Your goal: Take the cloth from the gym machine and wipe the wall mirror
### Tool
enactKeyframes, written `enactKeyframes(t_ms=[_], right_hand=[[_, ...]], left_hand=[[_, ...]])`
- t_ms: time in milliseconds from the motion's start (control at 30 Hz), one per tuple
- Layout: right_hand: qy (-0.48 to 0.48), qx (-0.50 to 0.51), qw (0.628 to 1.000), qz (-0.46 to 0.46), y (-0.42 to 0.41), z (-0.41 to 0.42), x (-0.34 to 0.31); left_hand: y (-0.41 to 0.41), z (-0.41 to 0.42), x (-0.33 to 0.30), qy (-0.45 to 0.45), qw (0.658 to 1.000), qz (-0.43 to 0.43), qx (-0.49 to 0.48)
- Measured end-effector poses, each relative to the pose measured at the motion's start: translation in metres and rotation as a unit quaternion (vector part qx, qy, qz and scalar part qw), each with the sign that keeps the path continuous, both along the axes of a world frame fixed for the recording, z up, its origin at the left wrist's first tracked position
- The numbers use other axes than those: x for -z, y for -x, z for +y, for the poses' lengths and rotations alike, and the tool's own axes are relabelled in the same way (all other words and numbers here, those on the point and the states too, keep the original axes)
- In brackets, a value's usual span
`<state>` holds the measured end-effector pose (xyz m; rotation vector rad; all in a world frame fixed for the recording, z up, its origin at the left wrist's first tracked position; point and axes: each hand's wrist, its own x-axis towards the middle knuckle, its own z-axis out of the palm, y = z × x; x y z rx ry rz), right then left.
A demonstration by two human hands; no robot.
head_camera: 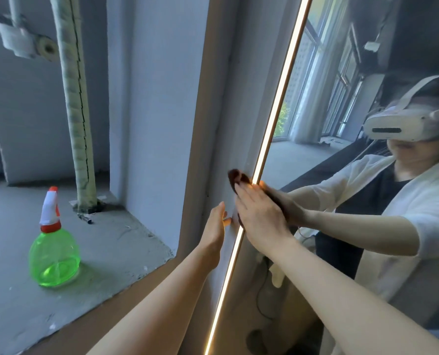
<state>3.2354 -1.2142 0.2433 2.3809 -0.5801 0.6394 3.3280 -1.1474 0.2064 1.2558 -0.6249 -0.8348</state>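
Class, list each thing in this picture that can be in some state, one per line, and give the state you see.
Right hand: fingers straight, pressing the cloth flat against the mirror's edge.
Left hand: open, fingers straight, touching the frame beside the light strip.
Cloth: dark, bunched, pinned under the right hand.
Light strip: lit.
Spray bottle: upright on the concrete ledge, capped, partly filled with green liquid.

Spray bottle (54, 242) on ledge (126, 242) left of mirror (315, 155); cloth (236, 179) against mirror.

Green spray bottle (54, 248) upright on concrete ledge (116, 242); wrapped pipe (76, 103) behind.
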Motion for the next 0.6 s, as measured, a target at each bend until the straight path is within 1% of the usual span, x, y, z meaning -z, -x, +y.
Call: enactKeyframes(t_ms=[33,67,100,133,233,267,300,333,367,433,467,500,533,567,600], right_hand=[[-0.03,0.006,0.997,0.065,0.003,0.006,0.017],[-0.065,0.0,0.993,0.102,0.007,0.011,0.031],[-0.093,-0.007,0.989,0.112,0.008,0.014,0.035],[-0.093,-0.02,0.992,0.088,0.006,0.014,0.031],[-0.027,-0.029,0.997,-0.061,-0.009,-0.003,-0.007],[-0.02,-0.027,0.996,-0.08,-0.01,-0.009,-0.019],[-0.012,-0.03,0.996,-0.078,-0.009,-0.012,-0.026],[-0.004,-0.033,0.998,-0.053,-0.008,-0.013,-0.027],[0.001,-0.03,1.0,-0.008,-0.005,-0.011,-0.021],[-0.002,-0.019,0.99,0.141,0.003,0.0,0.002],[-0.016,-0.021,0.981,0.191,0.006,0.001,0.011],[-0.044,-0.019,0.978,0.205,0.005,0.003,0.013],[-0.044,-0.036,0.981,0.187,0.001,0.004,0.007],[-0.02,-0.071,0.99,0.122,-0.004,0.002,-0.005],[0.024,-0.095,0.994,0.038,-0.009,-0.005,-0.021]], left_hand=[[0.0,0.001,0.0,0.007,1.0,-0.001,-0.012],[-0.001,0.001,0.001,0.007,1.0,-0.001,-0.025],[-0.004,0.001,0.001,0.004,0.999,-0.004,-0.037],[-0.007,0.002,0.0,0.003,0.999,-0.004,-0.042],[-0.013,0.004,-0.01,0.012,1.0,-0.015,-0.024],[-0.014,0.003,-0.013,0.016,1.0,-0.017,-0.019],[-0.014,0.003,-0.016,0.02,0.999,-0.022,-0.016],[-0.014,0.003,-0.019,0.024,0.999,-0.024,-0.015],[-0.015,0.003,-0.021,0.03,0.999,-0.023,-0.015],[-0.016,0.003,-0.022,0.034,0.999,-0.022,-0.017],[-0.016,0.004,-0.023,0.034,0.999,-0.022,-0.017],[-0.017,0.006,-0.025,0.034,0.999,-0.022,-0.017],[-0.019,0.007,-0.027,0.039,0.999,-0.025,-0.018],[-0.02,0.007,-0.031,0.047,0.998,-0.033,-0.017],[-0.022,0.007,-0.036,0.052,0.998,-0.043,-0.012]])
